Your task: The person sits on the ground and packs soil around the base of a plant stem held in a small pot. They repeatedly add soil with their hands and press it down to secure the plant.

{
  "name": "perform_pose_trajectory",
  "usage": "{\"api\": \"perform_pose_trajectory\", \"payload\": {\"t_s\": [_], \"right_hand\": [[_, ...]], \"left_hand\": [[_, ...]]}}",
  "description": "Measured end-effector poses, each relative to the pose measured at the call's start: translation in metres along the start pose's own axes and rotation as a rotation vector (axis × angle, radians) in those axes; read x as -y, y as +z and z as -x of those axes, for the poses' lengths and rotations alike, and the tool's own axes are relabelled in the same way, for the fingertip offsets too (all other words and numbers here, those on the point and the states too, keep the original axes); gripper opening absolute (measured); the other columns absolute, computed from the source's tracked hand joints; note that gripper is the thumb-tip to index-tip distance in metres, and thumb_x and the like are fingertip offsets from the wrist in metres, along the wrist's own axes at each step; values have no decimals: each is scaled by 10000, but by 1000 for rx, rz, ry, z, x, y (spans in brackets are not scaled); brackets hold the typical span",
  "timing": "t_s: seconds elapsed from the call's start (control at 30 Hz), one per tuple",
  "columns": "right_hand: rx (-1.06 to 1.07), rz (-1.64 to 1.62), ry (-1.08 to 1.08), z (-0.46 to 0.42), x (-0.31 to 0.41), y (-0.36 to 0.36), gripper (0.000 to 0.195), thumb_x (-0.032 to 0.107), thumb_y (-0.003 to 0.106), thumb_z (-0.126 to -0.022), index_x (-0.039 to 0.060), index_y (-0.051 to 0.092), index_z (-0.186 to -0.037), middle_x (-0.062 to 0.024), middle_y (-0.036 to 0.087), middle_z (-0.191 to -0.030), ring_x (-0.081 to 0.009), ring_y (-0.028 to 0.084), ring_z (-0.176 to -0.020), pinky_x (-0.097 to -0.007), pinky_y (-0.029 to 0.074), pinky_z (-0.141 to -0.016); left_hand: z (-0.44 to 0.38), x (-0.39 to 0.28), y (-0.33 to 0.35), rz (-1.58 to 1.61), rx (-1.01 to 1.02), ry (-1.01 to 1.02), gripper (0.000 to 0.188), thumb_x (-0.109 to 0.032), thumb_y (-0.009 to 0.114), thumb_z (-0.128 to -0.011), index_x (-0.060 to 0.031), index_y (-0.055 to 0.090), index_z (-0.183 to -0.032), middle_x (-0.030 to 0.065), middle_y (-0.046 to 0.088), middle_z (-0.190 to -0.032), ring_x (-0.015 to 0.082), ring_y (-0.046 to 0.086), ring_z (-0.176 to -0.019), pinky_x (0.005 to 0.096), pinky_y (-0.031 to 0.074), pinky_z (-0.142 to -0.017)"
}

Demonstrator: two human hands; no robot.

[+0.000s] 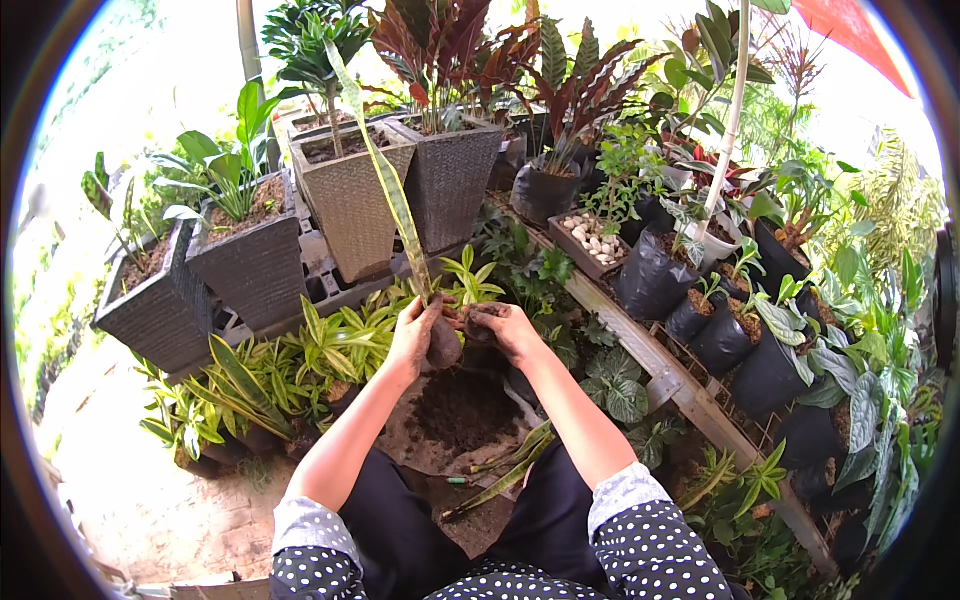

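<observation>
A long variegated snake plant leaf [394, 195] stands nearly upright, its base in my left hand [414, 337]. A dark, soil-coated lump [444, 346] hangs at that base, against my left fingers. My right hand [510, 330] is closed on a clump of dark soil [484, 319], close beside the left fingertips. Both hands are soiled. Below them, dark soil [465, 409] lies on a pale sheet or sack [405, 420]. More long variegated leaves [502, 480] lie on the ground between my knees, near a small green object [456, 481].
Tall textured planters [352, 202] stand ahead and to the left. Low variegated plants [330, 345] grow in front of them. At the right, a metal rail [660, 375] edges a rack of black planting bags [652, 277] and a stone-filled tray [592, 240]. A pale pole [727, 135] rises there.
</observation>
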State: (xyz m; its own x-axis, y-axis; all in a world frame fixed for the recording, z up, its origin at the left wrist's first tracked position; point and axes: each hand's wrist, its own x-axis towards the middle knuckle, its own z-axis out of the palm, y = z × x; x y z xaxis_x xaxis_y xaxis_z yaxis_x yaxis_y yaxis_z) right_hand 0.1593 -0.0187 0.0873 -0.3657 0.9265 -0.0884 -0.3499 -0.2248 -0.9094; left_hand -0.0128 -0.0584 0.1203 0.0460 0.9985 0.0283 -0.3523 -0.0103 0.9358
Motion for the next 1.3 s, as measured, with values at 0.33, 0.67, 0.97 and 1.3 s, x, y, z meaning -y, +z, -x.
{"api": "perform_pose_trajectory", "payload": {"t_s": [0.33,0.67,0.97,1.3], "right_hand": [[24,-321,145,-2,10,4,204,140,546,-895,-18,608,-1006,-104,665,-930,-204,648,-829,-314,519,-766],[-29,-174,-52,1,-1,3,185,157,579,-889,-9,606,-968,-115,654,-963,-190,637,-817,-305,511,-729],[-213,-126,-118,7,3,5,183,136,672,-822,-14,625,-916,-84,662,-830,-152,632,-718,-266,503,-683],[-136,-412,-148,26,12,16,280,117,658,-828,-37,584,-1048,-87,644,-936,-122,594,-780,-230,459,-722]], "left_hand": [[-7,7,-5,12,6,13,208,-205,520,-930,-17,565,-1008,60,626,-832,138,594,-769,268,472,-714],[2,-4,-2,50,28,51,273,-281,515,-931,-11,553,-917,80,602,-735,187,595,-676,307,480,-667],[11,-15,-7,460,95,-200,388,-426,504,-912,-84,459,-734,48,454,-573,208,528,-584,343,456,-610],[16,-17,0,266,133,-191,369,-401,447,-936,-64,489,-1080,119,595,-1013,245,594,-893,378,490,-773]]}}
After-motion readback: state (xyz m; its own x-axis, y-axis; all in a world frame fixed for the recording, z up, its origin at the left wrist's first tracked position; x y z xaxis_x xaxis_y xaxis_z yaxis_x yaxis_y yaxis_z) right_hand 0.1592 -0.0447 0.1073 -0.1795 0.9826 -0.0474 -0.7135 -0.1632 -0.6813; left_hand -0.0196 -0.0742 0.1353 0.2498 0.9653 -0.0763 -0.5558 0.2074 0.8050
